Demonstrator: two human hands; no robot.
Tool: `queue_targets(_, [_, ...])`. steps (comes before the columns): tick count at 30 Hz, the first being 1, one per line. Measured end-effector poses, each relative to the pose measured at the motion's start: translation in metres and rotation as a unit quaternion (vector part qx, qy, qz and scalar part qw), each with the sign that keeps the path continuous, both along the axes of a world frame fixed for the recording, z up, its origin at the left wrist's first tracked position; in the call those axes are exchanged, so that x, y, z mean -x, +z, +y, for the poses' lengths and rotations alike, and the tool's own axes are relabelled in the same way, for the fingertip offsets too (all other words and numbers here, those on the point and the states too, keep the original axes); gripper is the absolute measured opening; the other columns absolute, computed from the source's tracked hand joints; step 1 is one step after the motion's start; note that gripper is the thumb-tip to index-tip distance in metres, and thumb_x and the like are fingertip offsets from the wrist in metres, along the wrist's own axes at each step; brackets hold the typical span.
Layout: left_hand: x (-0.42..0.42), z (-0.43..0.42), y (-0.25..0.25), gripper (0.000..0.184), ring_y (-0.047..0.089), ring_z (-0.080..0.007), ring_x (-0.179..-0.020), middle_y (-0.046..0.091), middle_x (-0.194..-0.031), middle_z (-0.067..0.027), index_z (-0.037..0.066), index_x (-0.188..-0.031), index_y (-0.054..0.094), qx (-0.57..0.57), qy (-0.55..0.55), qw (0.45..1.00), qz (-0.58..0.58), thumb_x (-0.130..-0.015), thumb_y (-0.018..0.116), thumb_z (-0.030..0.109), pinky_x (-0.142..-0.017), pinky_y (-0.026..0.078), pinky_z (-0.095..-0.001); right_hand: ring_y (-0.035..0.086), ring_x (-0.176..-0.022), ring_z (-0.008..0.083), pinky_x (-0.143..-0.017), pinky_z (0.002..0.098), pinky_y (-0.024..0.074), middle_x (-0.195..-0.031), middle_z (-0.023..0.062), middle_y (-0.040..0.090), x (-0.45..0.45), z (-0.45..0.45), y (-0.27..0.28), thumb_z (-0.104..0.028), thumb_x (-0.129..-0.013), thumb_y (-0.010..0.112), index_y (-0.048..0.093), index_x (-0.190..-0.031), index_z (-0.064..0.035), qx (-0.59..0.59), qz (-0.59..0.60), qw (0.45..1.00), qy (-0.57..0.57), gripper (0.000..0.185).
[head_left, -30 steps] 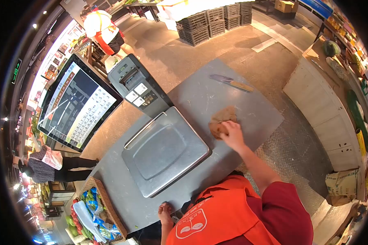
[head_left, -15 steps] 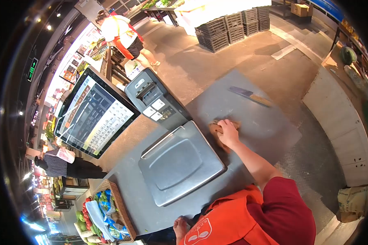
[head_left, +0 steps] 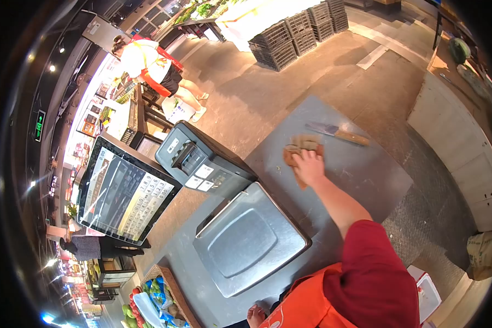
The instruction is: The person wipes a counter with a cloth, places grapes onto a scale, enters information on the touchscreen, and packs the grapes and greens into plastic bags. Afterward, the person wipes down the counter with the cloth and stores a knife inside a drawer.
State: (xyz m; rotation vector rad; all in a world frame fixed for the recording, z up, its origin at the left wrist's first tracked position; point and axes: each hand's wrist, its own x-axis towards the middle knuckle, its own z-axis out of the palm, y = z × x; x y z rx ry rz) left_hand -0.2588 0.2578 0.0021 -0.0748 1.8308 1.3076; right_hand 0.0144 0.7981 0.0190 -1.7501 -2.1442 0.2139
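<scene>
A brown cloth (head_left: 306, 146) lies on the grey table (head_left: 279, 131), under my right hand (head_left: 310, 165), whose fingers press on it. Beyond the cloth rests a knife with a wooden handle (head_left: 351, 136). The metal weighing plate (head_left: 246, 240) of a scale is to the left of my right arm. My left hand (head_left: 256, 315) is low at the table's near edge, its fingers curled; whether it holds anything is hidden.
A touchscreen (head_left: 127, 191) and a label printer (head_left: 199, 158) stand left of the table. A wicker basket of vegetables (head_left: 175, 290) is at the lower left. Two people, one in a red apron (head_left: 158, 68), are farther off. Black crates (head_left: 281, 46) are stacked beyond.
My right hand has pushed the cloth farther from the scale plate and toward the knife, its fingers now spread on it. The camera view has shifted; my left hand stays near the edge.
</scene>
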Motion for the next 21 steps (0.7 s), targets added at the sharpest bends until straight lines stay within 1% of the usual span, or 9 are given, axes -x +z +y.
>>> queue_targets(2, [0.009, -0.002, -0.005, 0.015, 0.061, -0.0169, -0.069, 0.063, -0.076, -0.0080, 0.002, -0.083, 0.057, -0.006, -0.038, 0.999, 0.025, -0.085, 0.053, 0.016, -0.063, 0.048, -0.0296, 0.049, -0.095, 0.0262, -0.075, 0.0417, 0.0410, -0.097, 0.0047, 0.051, -0.047, -0.024, -0.004, -0.026, -0.073, 0.057, 0.054, -0.101, -0.0188, -0.102, 0.011, 0.993, -0.055, 0.029])
queue_targets(3, [0.012, -0.007, -0.011, 0.014, 0.057, -0.0157, -0.067, 0.060, -0.074, -0.0056, 0.005, -0.083, 0.058, -0.027, -0.165, 0.974, 0.152, -0.085, 0.053, 0.018, -0.061, 0.046, -0.0292, 0.051, -0.092, 0.0277, -0.073, 0.0423, 0.0432, -0.096, 0.0052, 0.053, -0.075, -0.043, 0.006, -0.025, -0.073, 0.056, 0.055, -0.095, -0.0170, -0.103, -0.003, 0.992, -0.076, 0.024])
queue_targets(5, [0.019, -0.016, -0.021, 0.014, 0.050, -0.0134, -0.062, 0.054, -0.068, -0.0008, 0.012, -0.081, 0.058, -0.069, -0.352, 0.836, 0.416, -0.085, 0.053, 0.023, -0.058, 0.041, -0.0283, 0.052, -0.093, 0.0305, -0.076, 0.0440, 0.0438, -0.099, 0.0078, 0.055, -0.143, -0.081, -0.009, -0.023, -0.076, 0.054, 0.055, -0.099, -0.0159, -0.117, -0.019, 0.983, -0.138, 0.024])
queue_targets(7, [0.010, 0.001, 0.007, 0.012, 0.048, -0.0173, -0.061, 0.052, -0.066, -0.0013, 0.013, -0.075, 0.050, -0.002, -0.220, 0.955, 0.201, -0.084, 0.051, 0.022, -0.058, 0.041, -0.0321, 0.051, -0.098, 0.0304, -0.082, 0.0432, 0.0429, -0.102, 0.0096, 0.056, -0.217, -0.129, -0.005, -0.020, -0.079, 0.052, 0.056, -0.103, -0.0143, -0.081, -0.037, 0.974, -0.206, 0.025])
queue_targets(9, [0.021, -0.009, -0.017, 0.015, 0.046, -0.0166, -0.056, 0.048, -0.062, -0.0024, 0.012, -0.071, 0.048, -0.057, -0.240, 0.918, 0.309, -0.084, 0.052, 0.020, -0.052, 0.039, -0.0324, 0.054, -0.099, 0.0324, -0.083, 0.0440, 0.0443, -0.106, 0.0131, 0.057, -0.269, -0.176, 0.024, -0.013, -0.080, 0.048, 0.057, -0.104, -0.0092, -0.004, 0.028, 0.912, -0.409, 0.026])
queue_targets(12, [0.007, 0.013, 0.011, 0.021, 0.042, -0.0156, -0.051, 0.045, -0.057, -0.0038, 0.011, -0.068, 0.047, -0.029, 0.058, 0.998, 0.021, -0.086, 0.052, 0.020, -0.045, 0.036, -0.0319, 0.057, -0.086, 0.0259, -0.074, 0.0394, 0.0460, -0.097, 0.0122, 0.059, -0.354, -0.231, 0.016, -0.015, -0.080, 0.050, 0.053, -0.110, -0.0084, 0.041, 0.165, 0.832, -0.527, 0.031])
queue_targets(15, [-0.004, 0.028, 0.020, 0.024, 0.040, -0.0150, -0.048, 0.043, -0.054, -0.0047, 0.010, -0.066, 0.047, -0.033, 0.053, 0.997, 0.045, -0.087, 0.051, 0.021, -0.043, 0.034, -0.0309, 0.060, -0.073, 0.0193, -0.065, 0.0349, 0.0476, -0.087, 0.0113, 0.060, -0.354, -0.239, 0.012, -0.018, -0.081, 0.051, 0.049, -0.117, -0.0077, -0.002, 0.268, 0.850, -0.453, 0.037])
queue_targets(18, [0.001, 0.026, 0.017, 0.032, 0.041, -0.0160, -0.046, 0.045, -0.052, -0.0051, 0.009, -0.060, 0.048, -0.036, 0.013, 0.997, 0.074, -0.088, 0.044, 0.025, -0.042, 0.034, -0.0310, 0.058, -0.080, 0.0233, -0.073, 0.0345, 0.0461, -0.094, 0.0116, 0.059, -0.259, -0.209, 0.055, -0.017, -0.078, 0.056, 0.051, -0.111, -0.0059, -0.061, 0.345, 0.892, -0.286, 0.035])
queue_targets(21, [0.002, 0.026, 0.012, 0.038, 0.042, -0.0164, -0.046, 0.047, -0.051, -0.0055, 0.009, -0.057, 0.048, -0.033, -0.004, 0.994, 0.099, -0.088, 0.039, 0.029, -0.042, 0.034, -0.0318, 0.055, -0.087, 0.0295, -0.076, 0.0367, 0.0442, -0.097, 0.0153, 0.057, -0.126, -0.202, 0.157, -0.015, -0.074, 0.060, 0.055, -0.103, -0.0052, -0.002, 0.377, 0.916, -0.137, 0.032])
